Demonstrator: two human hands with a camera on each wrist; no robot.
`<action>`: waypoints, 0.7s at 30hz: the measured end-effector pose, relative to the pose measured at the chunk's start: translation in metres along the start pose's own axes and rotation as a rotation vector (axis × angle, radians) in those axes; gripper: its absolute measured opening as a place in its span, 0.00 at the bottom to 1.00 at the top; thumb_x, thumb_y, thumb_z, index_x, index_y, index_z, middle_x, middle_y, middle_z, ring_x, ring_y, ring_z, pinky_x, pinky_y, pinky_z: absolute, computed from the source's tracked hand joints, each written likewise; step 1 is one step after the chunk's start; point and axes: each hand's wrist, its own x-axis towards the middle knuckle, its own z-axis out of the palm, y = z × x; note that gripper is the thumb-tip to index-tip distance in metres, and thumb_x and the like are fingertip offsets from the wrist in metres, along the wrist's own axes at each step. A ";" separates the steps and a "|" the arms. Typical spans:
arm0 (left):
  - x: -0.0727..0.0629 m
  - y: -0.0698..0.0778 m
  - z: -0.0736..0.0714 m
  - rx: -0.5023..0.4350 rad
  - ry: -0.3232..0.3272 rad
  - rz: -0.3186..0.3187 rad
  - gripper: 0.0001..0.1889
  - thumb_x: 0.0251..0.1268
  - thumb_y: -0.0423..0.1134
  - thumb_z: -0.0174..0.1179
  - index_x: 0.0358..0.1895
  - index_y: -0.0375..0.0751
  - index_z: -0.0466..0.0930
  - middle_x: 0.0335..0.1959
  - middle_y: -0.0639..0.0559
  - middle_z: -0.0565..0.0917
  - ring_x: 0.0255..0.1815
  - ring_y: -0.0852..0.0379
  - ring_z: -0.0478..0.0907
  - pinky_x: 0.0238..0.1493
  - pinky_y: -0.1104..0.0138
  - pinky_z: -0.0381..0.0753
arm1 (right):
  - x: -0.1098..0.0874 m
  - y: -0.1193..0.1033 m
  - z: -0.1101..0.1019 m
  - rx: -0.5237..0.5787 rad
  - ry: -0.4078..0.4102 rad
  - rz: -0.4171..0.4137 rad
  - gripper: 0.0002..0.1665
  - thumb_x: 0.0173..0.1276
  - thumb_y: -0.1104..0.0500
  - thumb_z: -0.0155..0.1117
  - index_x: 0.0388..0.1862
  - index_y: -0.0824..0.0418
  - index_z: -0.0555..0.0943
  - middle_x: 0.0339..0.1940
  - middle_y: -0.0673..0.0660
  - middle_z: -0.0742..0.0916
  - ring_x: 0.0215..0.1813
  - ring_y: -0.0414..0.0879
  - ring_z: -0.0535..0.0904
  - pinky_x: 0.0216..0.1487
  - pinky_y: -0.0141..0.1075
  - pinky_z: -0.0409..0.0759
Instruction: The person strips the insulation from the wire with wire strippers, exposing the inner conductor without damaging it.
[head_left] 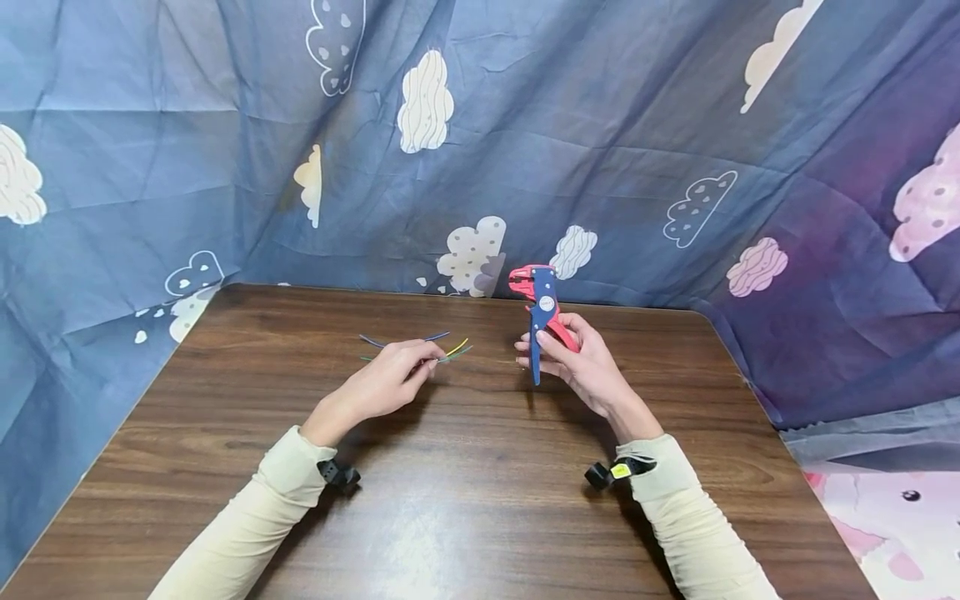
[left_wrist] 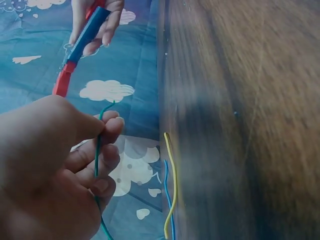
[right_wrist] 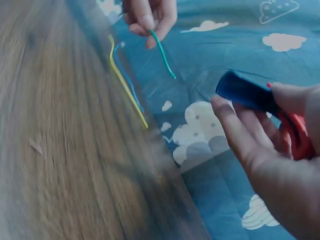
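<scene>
My left hand (head_left: pixel 393 375) pinches a thin green wire (left_wrist: pixel 96 165) between thumb and forefinger, raised a little off the table. One end of that wire sticks out past the fingertips in the right wrist view. On the wood behind the left hand lie a yellow wire (right_wrist: pixel 122 80) and a blue wire (right_wrist: pixel 131 89), close together. My right hand (head_left: pixel 592 367) grips a red and blue wire stripper (head_left: pixel 545 304) by its handles, held up with its red head pointing left. Between the stripper's head and the green wire there is a gap.
Both hands are over a dark brown wooden table (head_left: pixel 465 467). Behind it hangs a blue curtain (head_left: pixel 585 108) with a cloud print, close to the table's back edge. Black straps with small cameras (head_left: pixel 341 475) sit on both wrists.
</scene>
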 end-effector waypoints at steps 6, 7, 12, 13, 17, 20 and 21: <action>0.002 0.002 -0.002 -0.014 0.017 -0.031 0.10 0.85 0.31 0.53 0.56 0.43 0.84 0.36 0.46 0.86 0.29 0.63 0.72 0.32 0.68 0.73 | -0.003 0.003 0.008 0.149 -0.127 -0.007 0.31 0.83 0.70 0.57 0.79 0.60 0.62 0.60 0.60 0.84 0.62 0.53 0.88 0.61 0.71 0.80; 0.003 0.003 -0.003 -0.021 0.019 -0.036 0.10 0.86 0.32 0.53 0.56 0.44 0.84 0.36 0.46 0.86 0.29 0.62 0.72 0.32 0.67 0.73 | -0.004 0.003 0.010 0.153 -0.144 -0.001 0.33 0.83 0.70 0.56 0.82 0.60 0.61 0.59 0.59 0.82 0.60 0.51 0.88 0.61 0.69 0.82; 0.003 0.006 -0.008 -0.042 0.044 -0.057 0.11 0.85 0.32 0.55 0.57 0.46 0.84 0.35 0.48 0.86 0.29 0.61 0.74 0.31 0.67 0.74 | -0.006 0.005 0.014 0.178 -0.197 0.100 0.31 0.91 0.52 0.47 0.85 0.61 0.60 0.51 0.53 0.80 0.51 0.45 0.83 0.55 0.50 0.90; 0.003 0.006 -0.008 -0.042 0.047 -0.059 0.11 0.85 0.32 0.55 0.58 0.46 0.84 0.35 0.48 0.86 0.29 0.61 0.74 0.32 0.66 0.74 | -0.006 0.005 0.014 0.192 -0.202 0.126 0.33 0.92 0.46 0.42 0.85 0.61 0.59 0.50 0.52 0.81 0.51 0.45 0.83 0.54 0.47 0.89; 0.004 0.006 -0.010 -0.041 0.047 -0.065 0.11 0.85 0.33 0.54 0.59 0.45 0.84 0.35 0.48 0.86 0.29 0.60 0.75 0.32 0.66 0.74 | -0.006 0.010 0.012 0.265 -0.212 0.203 0.45 0.90 0.32 0.28 0.87 0.61 0.58 0.50 0.54 0.84 0.50 0.48 0.83 0.52 0.44 0.86; 0.004 0.006 -0.010 -0.045 0.054 -0.058 0.11 0.85 0.33 0.54 0.59 0.45 0.84 0.36 0.46 0.87 0.31 0.60 0.76 0.33 0.66 0.76 | -0.006 0.014 0.015 0.311 -0.208 0.198 0.44 0.90 0.34 0.25 0.83 0.64 0.66 0.49 0.56 0.88 0.49 0.48 0.85 0.53 0.43 0.85; 0.004 0.006 -0.010 -0.045 0.059 -0.055 0.11 0.85 0.33 0.54 0.58 0.45 0.84 0.36 0.46 0.87 0.31 0.60 0.76 0.34 0.65 0.76 | -0.006 0.016 0.016 0.327 -0.209 0.196 0.44 0.91 0.35 0.25 0.79 0.65 0.69 0.48 0.56 0.88 0.48 0.48 0.85 0.53 0.42 0.85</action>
